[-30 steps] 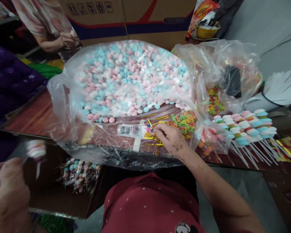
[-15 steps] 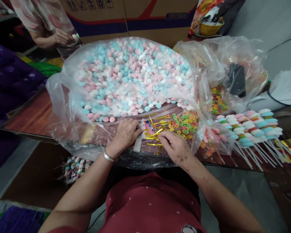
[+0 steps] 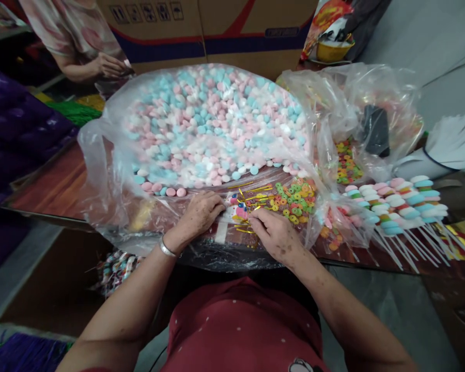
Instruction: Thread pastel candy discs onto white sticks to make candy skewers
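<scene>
Reddish-brown table (image 3: 58, 188), carton (image 3: 213, 31) (blue-striped) behind, grey wall (image 3: 442, 46)

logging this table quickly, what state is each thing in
left hand, fingers curled at printed wrappers
right hand, fingers curled at gold ties, grip unclear
printed wrappers, partly covered
gold ties, loose
clear plastic bag, open, holding candies
gummy rings, loose, heaped
candy skewers, threaded, bunched together
cardboard box below, open

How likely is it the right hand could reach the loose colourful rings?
Probably yes: the loose rings lie beside the right hand, nothing visible between, though it seems busy with gold strips.
</scene>
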The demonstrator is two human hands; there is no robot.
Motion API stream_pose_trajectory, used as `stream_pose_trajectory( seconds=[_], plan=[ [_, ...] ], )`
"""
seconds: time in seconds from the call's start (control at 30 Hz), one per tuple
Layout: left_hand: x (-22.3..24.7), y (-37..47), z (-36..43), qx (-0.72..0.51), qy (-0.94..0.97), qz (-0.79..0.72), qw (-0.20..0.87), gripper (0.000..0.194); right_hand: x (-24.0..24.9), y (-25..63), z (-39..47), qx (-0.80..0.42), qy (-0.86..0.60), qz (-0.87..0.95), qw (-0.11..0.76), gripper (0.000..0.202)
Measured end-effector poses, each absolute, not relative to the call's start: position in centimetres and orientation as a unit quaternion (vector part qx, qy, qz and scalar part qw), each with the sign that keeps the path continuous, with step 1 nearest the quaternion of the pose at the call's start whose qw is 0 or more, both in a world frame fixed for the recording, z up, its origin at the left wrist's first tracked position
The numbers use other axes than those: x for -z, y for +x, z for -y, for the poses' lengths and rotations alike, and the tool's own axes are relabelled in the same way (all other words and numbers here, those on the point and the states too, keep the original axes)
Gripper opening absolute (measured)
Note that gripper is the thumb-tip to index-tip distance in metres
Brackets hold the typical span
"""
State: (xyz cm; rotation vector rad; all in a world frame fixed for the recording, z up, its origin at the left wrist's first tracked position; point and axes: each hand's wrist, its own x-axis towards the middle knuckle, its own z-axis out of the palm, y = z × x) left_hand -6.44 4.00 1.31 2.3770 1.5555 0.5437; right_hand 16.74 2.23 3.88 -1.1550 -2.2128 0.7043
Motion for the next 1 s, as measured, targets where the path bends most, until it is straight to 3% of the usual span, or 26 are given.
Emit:
stream_pose_trajectory(
  seconds=[0.47,0.83,1.0],
  plan=[
    [-0.7,-6.4,-3.6,-0.161,0.829,-0.528,0.085,0.029,-4.0,15.7,-3.4,-0.251,-0.466,0.806,0.266,0.024],
    [-0.7,-5.1,-3.3,-0.089,0.843,-0.531,0.014,0.015,-3.3,15.8,-3.3,-0.220,-0.472,0.814,0.258,0.023],
    [-0.9,-5.3,-3.4,-0.086,0.846,-0.526,0.028,0.017,-2.9,18.2,-2.9,-0.208,-0.338,0.884,0.247,0.025]
  ],
)
